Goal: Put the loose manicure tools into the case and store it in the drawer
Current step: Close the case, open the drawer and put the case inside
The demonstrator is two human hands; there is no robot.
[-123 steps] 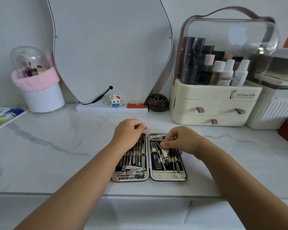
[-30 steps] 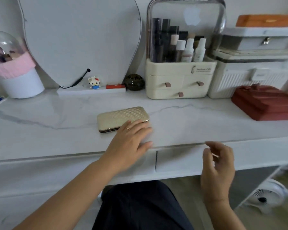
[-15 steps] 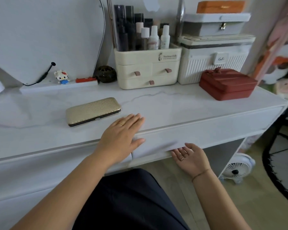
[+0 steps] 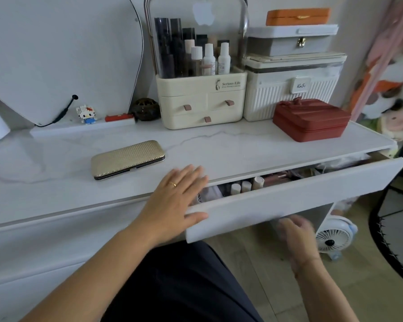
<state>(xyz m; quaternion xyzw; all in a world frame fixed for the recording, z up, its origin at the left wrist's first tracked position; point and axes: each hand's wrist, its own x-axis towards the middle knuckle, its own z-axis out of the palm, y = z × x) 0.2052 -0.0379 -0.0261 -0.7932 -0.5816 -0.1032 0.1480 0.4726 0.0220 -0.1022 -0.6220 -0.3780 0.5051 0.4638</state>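
Drawer (image 4: 289,201) now ajar (case (image 4: 128,159) still outside)

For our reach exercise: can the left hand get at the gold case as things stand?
Probably yes: the left hand rests open and empty at the table edge, the gold case lies close by, and only bare marble separates them.

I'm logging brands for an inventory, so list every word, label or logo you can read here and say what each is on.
"Serious Life": front of the cream makeup organizer; the smaller line beneath it is too small to read.
"KaS", with an unclear last character: the tag on the white ribbed box.
Apple-shaped logo, no words: on the organizer's clear lid.
Bottles inside the organizer: labels too small to read.
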